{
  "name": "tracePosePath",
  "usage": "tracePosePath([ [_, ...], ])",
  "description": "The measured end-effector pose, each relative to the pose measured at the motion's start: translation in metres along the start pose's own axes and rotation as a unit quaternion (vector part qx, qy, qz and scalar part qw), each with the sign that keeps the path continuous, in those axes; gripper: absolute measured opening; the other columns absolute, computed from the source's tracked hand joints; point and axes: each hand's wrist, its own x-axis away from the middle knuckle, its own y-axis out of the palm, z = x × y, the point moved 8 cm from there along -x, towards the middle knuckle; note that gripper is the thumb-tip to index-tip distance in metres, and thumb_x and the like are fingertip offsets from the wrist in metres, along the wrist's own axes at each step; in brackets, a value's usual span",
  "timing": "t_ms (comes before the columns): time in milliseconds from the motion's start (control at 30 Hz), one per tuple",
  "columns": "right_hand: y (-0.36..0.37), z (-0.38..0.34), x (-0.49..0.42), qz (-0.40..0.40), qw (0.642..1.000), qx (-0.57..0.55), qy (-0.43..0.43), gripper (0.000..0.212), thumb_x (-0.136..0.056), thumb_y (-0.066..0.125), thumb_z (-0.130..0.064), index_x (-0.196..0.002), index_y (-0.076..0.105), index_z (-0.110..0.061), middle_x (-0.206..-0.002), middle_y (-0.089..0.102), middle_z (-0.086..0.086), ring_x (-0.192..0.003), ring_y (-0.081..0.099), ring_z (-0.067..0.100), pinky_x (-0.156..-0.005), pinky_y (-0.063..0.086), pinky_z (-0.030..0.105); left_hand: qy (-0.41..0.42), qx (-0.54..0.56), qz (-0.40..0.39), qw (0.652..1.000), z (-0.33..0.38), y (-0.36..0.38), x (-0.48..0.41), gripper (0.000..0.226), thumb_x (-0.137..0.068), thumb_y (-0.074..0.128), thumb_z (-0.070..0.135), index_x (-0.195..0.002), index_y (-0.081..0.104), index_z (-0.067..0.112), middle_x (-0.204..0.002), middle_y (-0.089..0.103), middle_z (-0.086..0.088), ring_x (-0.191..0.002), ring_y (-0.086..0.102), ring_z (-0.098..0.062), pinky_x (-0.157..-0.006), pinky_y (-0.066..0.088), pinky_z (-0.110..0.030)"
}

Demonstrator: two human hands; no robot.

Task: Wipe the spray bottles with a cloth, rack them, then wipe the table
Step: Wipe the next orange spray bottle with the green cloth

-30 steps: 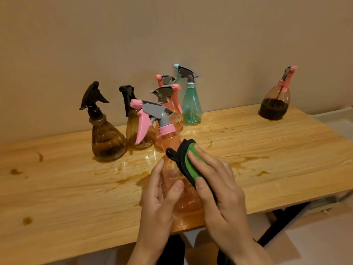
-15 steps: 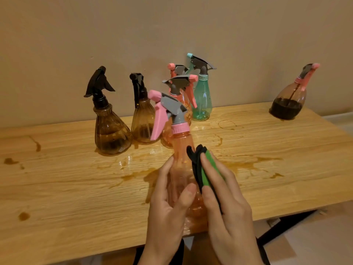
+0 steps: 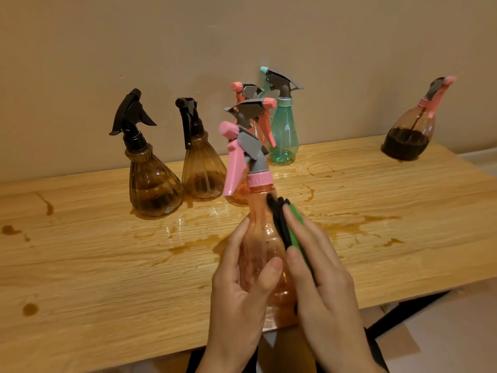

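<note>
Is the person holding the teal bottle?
No, the left hand grips the orange bottle; the teal bottle stands on the table.

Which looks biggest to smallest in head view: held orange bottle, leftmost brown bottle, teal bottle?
1. held orange bottle, though nearness to the camera inflates it
2. leftmost brown bottle
3. teal bottle, farther back, so true sizes unsure
</note>
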Motion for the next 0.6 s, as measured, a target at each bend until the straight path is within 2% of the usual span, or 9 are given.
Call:
tracePosePath([
  [100, -0.002, -0.001, -0.018, -0.041, 0.998, -0.051, 0.016, 0.046, -0.103, 0.045, -0.037, -0.148, 0.043, -0.047, -0.151, 0.042, -0.032, -0.142, 0.034, -0.01, -0.109, 0.029, 0.006, -0.007, -0.009, -0.005, 1.0, 0.001, 0.002, 0.0, 0.061, -0.076, 0.073, 0.053, -0.136, 0.058, 0.049, -0.135, 0.067, 0.013, -0.125, 0.065, -0.009, -0.1, 0.053, -0.034],
  [200, 0.002, -0.015, -0.012, -0.049, 0.997, 0.02, -0.051, 0.046, -0.105, 0.047, -0.028, -0.149, 0.046, -0.04, -0.16, 0.035, -0.019, -0.147, 0.031, -0.002, -0.113, 0.03, 0.011, -0.001, 0.015, 0.016, 1.0, 0.005, 0.001, -0.001, 0.06, -0.078, 0.074, 0.053, -0.135, 0.06, 0.043, -0.133, 0.069, 0.012, -0.124, 0.065, -0.009, -0.096, 0.053, -0.024],
  [267, 0.006, -0.015, 0.006, -0.033, 0.995, 0.055, -0.079, 0.045, -0.107, 0.046, -0.026, -0.15, 0.047, -0.038, -0.164, 0.031, -0.012, -0.149, 0.031, 0.003, -0.113, 0.032, 0.013, 0.0, 0.038, 0.036, 0.999, 0.005, -0.001, -0.001, 0.068, -0.076, 0.078, 0.06, -0.138, 0.059, 0.038, -0.133, 0.069, 0.01, -0.125, 0.065, -0.012, -0.097, 0.055, -0.031],
  [333, 0.006, -0.013, 0.024, -0.001, 0.994, 0.074, -0.08, 0.047, -0.106, 0.043, -0.029, -0.151, 0.045, -0.038, -0.165, 0.029, -0.009, -0.15, 0.032, 0.006, -0.112, 0.032, 0.012, -0.002, 0.05, 0.052, 0.997, 0.004, -0.005, -0.001, 0.065, -0.075, 0.077, 0.061, -0.135, 0.06, 0.045, -0.133, 0.069, 0.011, -0.125, 0.065, -0.013, -0.102, 0.051, -0.043],
  [367, 0.005, -0.012, 0.028, 0.009, 0.994, 0.076, -0.073, 0.047, -0.106, 0.042, -0.031, -0.152, 0.044, -0.04, -0.165, 0.029, -0.01, -0.15, 0.032, 0.005, -0.112, 0.031, 0.011, -0.003, 0.049, 0.052, 0.997, 0.005, -0.005, 0.0, 0.061, -0.073, 0.078, 0.06, -0.132, 0.062, 0.05, -0.132, 0.07, 0.012, -0.125, 0.066, -0.012, -0.103, 0.05, -0.044],
  [433, 0.003, -0.01, 0.025, 0.013, 0.998, 0.054, -0.041, 0.047, -0.105, 0.041, -0.035, -0.151, 0.042, -0.047, -0.163, 0.03, -0.017, -0.148, 0.03, -0.002, -0.108, 0.03, 0.005, 0.001, 0.034, 0.036, 0.999, 0.005, -0.003, 0.002, 0.062, -0.072, 0.078, 0.057, -0.132, 0.062, 0.049, -0.132, 0.07, 0.013, -0.123, 0.066, -0.011, -0.102, 0.052, -0.038],
  [533, -0.004, -0.007, 0.0, -0.015, 1.0, -0.004, -0.004, 0.046, -0.106, 0.044, -0.039, -0.148, 0.04, -0.056, -0.156, 0.035, -0.03, -0.144, 0.03, -0.01, -0.105, 0.026, 0.0, 0.006, 0.004, -0.001, 1.0, 0.005, 0.001, 0.003, 0.062, -0.074, 0.074, 0.05, -0.134, 0.06, 0.043, -0.13, 0.07, 0.017, -0.122, 0.066, -0.006, -0.094, 0.052, -0.018],
  [600, -0.007, -0.012, -0.013, -0.036, 0.999, 0.0, -0.021, 0.047, -0.105, 0.044, -0.035, -0.148, 0.041, -0.052, -0.156, 0.036, -0.03, -0.145, 0.029, -0.01, -0.107, 0.025, 0.001, 0.001, -0.004, -0.019, 1.0, 0.006, 0.005, 0.002, 0.059, -0.075, 0.073, 0.05, -0.132, 0.061, 0.044, -0.129, 0.07, 0.018, -0.122, 0.066, -0.006, -0.093, 0.053, -0.018],
])
